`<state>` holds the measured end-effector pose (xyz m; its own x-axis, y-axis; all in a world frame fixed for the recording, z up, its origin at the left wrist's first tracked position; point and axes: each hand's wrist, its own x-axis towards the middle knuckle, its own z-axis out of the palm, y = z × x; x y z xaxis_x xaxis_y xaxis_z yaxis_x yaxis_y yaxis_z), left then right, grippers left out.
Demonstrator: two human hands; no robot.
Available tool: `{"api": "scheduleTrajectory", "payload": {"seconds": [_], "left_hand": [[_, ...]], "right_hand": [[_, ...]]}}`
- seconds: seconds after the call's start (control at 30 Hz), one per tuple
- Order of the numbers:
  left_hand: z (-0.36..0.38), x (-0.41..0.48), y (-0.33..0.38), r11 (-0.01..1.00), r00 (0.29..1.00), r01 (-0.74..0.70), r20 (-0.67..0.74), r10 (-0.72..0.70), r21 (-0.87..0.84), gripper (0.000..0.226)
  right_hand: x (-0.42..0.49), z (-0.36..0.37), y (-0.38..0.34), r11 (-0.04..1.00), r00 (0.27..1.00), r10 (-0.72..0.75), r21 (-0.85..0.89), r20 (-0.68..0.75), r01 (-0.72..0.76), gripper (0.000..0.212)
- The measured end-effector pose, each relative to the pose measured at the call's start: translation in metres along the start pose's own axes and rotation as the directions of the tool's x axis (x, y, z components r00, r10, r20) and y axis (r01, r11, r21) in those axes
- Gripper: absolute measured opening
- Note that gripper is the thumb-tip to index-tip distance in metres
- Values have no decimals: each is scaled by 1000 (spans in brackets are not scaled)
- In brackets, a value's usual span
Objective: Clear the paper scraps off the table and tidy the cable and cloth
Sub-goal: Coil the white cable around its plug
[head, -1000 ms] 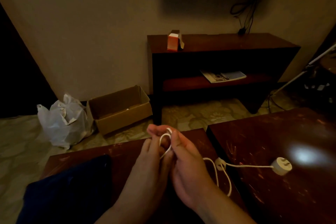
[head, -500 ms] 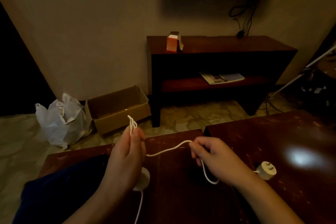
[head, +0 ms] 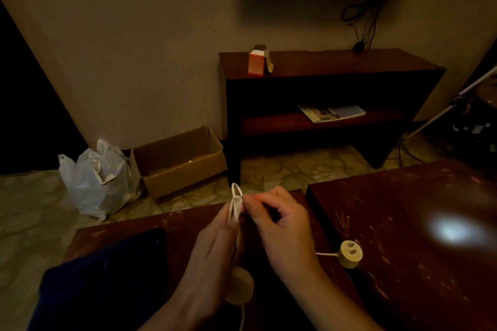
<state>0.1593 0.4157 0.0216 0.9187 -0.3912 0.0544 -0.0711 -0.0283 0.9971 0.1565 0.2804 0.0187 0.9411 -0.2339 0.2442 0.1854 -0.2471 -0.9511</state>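
Dim room, two scuffed dark wooden tables [head: 419,263] side by side. Item: white cable [head: 233,208], gathered into short loops and held above the near table's far edge. The left hand [head: 212,255] pinches the bundle between thumb and fingers, and the right hand [head: 282,228] pinches it at the fingertips just beside. One round end [head: 349,253] lies near the seam between the tables, its lead slack. Another round piece [head: 240,287] sits under the left wrist, hanging or resting, cannot tell which. Dark blue cloth [head: 107,277] lies at left, not yet tidied. No paper scraps discernible. Risks: a loosened pinch would let the loops spring apart; a sharp pull could drag the free end off the edge or snag it at the seam.
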Motion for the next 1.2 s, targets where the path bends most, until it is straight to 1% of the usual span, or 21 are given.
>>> {"api": "scheduleTrajectory", "payload": {"seconds": [0.03, 0.1, 0.17, 0.23, 0.3, 0.33, 0.37, 0.43, 0.47, 0.5, 0.53, 0.57, 0.67, 0.77, 0.87, 0.93, 1.0, 1.03, 1.13, 1.2], "left_hand": [[0, 0, 0, 1000, 1000, -13, 9, 13, 8, 35], [1, -1, -1, 994, 997, -76, -6, 77, 78, 30], [0, -1, 0, 985, 991, -112, -63, 121, 129, 23], [-2, 1, 2, 990, 977, -116, -168, 129, 82, 24], [-6, 5, 4, 993, 952, -121, -284, 118, 6, 29], [-8, 6, 6, 991, 943, -131, -312, 119, -18, 30], [-10, 8, 6, 991, 939, -134, -323, 119, -26, 31], [-10, 8, 4, 993, 940, -114, -327, 95, -41, 31], [-11, 9, 3, 993, 940, -101, -331, 78, -53, 31], [-11, 9, 1, 994, 939, -94, -336, 69, -59, 32], [-11, 9, 2, 994, 943, -83, -330, 55, -70, 33], [-11, 10, 2, 993, 948, -71, -315, 38, -94, 34], [-8, 9, 5, 988, 967, -50, -253, 10, -149, 34], [-5, 8, 5, 990, 979, -7, -203, -22, -143, 34], [-4, 5, 9, 949, 983, 64, -145, -113, -309, 37], [-4, 3, 12, 928, 984, 72, -123, -125, -366, 40], [-3, 1, 12, 941, 990, 52, -105, -92, -333, 46], [-2, -1, 10, 957, 994, 24, -93, -53, -289, 47], [-3, -3, 4, 995, 995, -94, -38, 92, -43, 37], [-6, 0, 3, 993, 994, -105, 1, 106, 55, 44]], "right_hand": [[0, 1, -1, 999, 1000, 12, 44, -12, -11, 20], [0, 2, 0, 994, 999, 33, 108, -7, -32, 26], [2, 1, 0, 993, 998, 59, 100, 39, -62, 37], [8, -7, -1, 983, 984, 127, 116, 127, -142, 48], [15, -22, 2, 976, 960, 173, 90, 222, -197, 48], [19, -30, 5, 973, 938, 203, 47, 281, -225, 45], [21, -37, 7, 962, 899, 252, 7, 359, -272, 44], [21, -45, 7, 924, 776, 352, -62, 524, -377, 44], [20, -47, 6, 918, 731, 358, -76, 581, -389, 45], [19, -49, 4, 925, 714, 330, -60, 618, -376, 45], [19, -50, 3, 935, 715, 285, -22, 638, -354, 43], [18, -51, 0, 944, 734, 244, 20, 634, -330, 39], [15, -48, -4, 961, 822, 159, 104, 547, -256, 26], [9, -40, -8, 963, 843, 112, 151, 526, -223, 19], [5, -33, -12, 955, 878, 103, 200, 468, -219, 27], [2, -27, -11, 954, 903, 116, 208, 413, -217, 30], [0, -20, -11, 956, 931, 123, 212, 344, -205, 27], [-2, -17, -11, 947, 937, 132, 239, 323, -216, 26], [-7, -9, -11, 908, 937, 170, 320, 304, -269, 26], [-9, -8, -11, 911, 940, 183, 309, 288, -272, 24]]}}
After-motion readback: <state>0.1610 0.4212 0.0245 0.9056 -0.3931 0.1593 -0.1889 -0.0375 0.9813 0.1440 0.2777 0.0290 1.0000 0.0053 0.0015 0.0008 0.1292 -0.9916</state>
